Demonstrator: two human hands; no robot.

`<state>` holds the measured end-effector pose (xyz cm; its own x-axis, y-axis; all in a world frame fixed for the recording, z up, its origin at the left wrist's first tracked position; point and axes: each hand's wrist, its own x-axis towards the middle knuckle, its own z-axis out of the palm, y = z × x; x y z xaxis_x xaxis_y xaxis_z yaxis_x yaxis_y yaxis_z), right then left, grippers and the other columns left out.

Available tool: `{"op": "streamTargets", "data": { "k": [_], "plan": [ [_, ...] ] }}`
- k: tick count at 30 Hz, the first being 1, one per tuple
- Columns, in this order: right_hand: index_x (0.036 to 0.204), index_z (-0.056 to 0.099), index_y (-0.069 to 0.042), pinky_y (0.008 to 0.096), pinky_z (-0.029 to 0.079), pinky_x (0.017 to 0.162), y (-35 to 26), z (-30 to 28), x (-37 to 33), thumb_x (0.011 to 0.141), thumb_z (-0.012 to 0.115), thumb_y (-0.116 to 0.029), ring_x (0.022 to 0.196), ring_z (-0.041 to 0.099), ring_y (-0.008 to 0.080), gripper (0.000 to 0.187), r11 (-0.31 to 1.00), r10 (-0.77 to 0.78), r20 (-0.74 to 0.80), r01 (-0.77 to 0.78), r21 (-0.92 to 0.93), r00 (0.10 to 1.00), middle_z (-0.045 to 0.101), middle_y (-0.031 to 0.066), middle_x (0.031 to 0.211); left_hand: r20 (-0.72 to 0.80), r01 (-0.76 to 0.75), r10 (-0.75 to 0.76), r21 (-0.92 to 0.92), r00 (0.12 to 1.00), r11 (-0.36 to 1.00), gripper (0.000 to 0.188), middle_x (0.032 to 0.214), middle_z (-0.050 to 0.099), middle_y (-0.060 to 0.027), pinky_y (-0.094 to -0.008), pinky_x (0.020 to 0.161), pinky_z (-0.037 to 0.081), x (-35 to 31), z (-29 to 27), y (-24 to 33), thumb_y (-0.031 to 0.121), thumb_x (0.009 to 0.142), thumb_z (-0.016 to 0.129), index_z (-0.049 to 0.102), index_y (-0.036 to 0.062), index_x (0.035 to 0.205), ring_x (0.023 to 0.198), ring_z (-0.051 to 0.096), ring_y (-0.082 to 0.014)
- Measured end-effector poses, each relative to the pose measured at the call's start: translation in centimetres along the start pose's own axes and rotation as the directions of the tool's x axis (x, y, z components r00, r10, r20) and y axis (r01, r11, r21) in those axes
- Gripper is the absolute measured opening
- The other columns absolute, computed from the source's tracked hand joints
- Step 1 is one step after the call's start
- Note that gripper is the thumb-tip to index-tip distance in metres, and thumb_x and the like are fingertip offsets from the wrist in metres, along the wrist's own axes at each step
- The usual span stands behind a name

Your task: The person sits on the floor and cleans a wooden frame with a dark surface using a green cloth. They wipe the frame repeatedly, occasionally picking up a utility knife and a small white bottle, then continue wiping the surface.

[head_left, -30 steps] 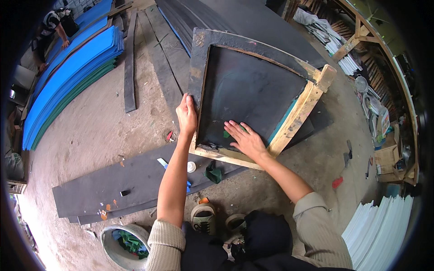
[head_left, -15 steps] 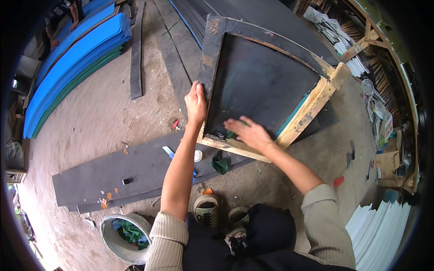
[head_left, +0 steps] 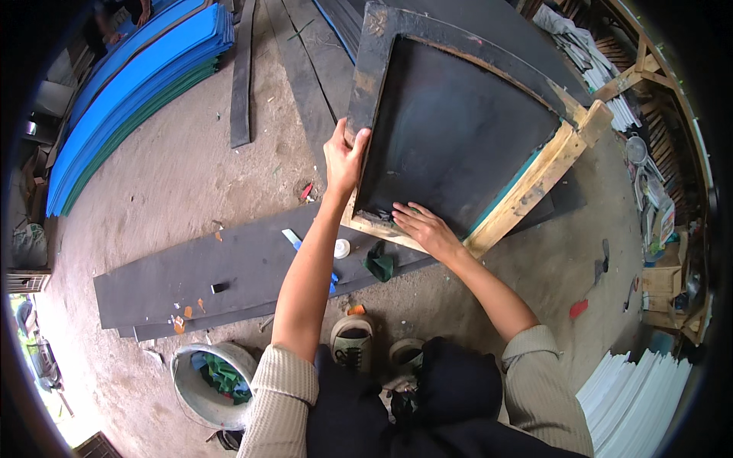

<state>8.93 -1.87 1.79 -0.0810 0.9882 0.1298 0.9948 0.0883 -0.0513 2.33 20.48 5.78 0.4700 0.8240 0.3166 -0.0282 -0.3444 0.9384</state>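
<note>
A wooden frame [head_left: 527, 187] with a dark sheet [head_left: 458, 122] set inside it is tilted in front of me. Its far and left sides are blackened; the right and near rails are bare wood. My left hand [head_left: 345, 160] is closed round the left side of the frame. Flat on the lower part of the dark sheet, near the close rail, lies my right hand [head_left: 424, 229], fingers stretched out. A bit of green shows by its fingers; what is under the palm is hidden. Close below the frame are a green scrap [head_left: 378, 262] and a white round roll [head_left: 341, 248].
Long dark sheets [head_left: 153, 275] lie on the floor, with a blue-and-white cutter [head_left: 292, 238] on them. A bucket [head_left: 183, 382] of green scraps stands lower left. Blue sheets [head_left: 145, 91] are stacked far left, white sheets [head_left: 634, 404] lower right. Another person's hand [head_left: 114, 37] shows far left.
My right hand, blurred in motion before, now rests on the sheet with its fingers closer together. The left hand keeps its grip. The whole view has shifted slightly.
</note>
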Motion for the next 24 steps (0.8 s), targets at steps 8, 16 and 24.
{"op": "streamTargets", "data": {
  "k": [8, 16, 24],
  "plan": [
    [0.111, 0.057, -0.010, 0.0589, 0.015, 0.105, -7.4, 0.6, -2.2, 0.078, 0.057, -0.005, 0.128, 0.033, 0.0232, 0.033, 0.910, 0.306, -0.049, -0.276, 0.310, 0.951, 0.047, 0.0070, 0.128, 0.037, 0.073, -0.069, -0.136, 0.997, 0.988, 0.074, 0.049, 0.034, 0.0000, -0.0255, 0.041, 0.028, 0.6, 0.3, -1.8, 0.034, 0.072, 0.072, 0.043, -0.0152, 0.118, 0.047, 0.031, -0.0062],
    [0.116, 0.048, 0.001, 0.0499, 0.023, 0.105, -5.6, -5.1, -6.6, 0.077, 0.060, -0.004, 0.124, 0.037, 0.0307, 0.041, 0.874, 0.467, -0.431, -0.330, 0.355, 0.772, 0.039, 0.0145, 0.131, 0.063, 0.059, -0.050, -0.136, 0.997, 0.989, 0.075, 0.054, 0.040, 0.0023, -0.0235, 0.044, 0.032, 0.2, 0.4, -0.6, 0.028, 0.071, 0.075, 0.041, -0.0181, 0.118, 0.051, 0.034, -0.0058],
    [0.128, 0.008, -0.004, 0.0430, 0.034, 0.095, 0.7, -4.5, -7.2, 0.082, 0.061, -0.005, 0.115, 0.035, 0.0330, 0.070, 0.468, 0.884, -0.436, -0.323, 0.823, 0.171, 0.026, 0.0271, 0.127, 0.053, 0.085, -0.088, 0.048, 0.995, 0.995, 0.051, 0.072, 0.058, -0.0057, -0.0247, 0.056, 0.042, -0.3, 0.1, 0.1, 0.031, 0.079, 0.066, 0.051, -0.0109, 0.103, 0.064, 0.049, -0.0085]
  ]
}}
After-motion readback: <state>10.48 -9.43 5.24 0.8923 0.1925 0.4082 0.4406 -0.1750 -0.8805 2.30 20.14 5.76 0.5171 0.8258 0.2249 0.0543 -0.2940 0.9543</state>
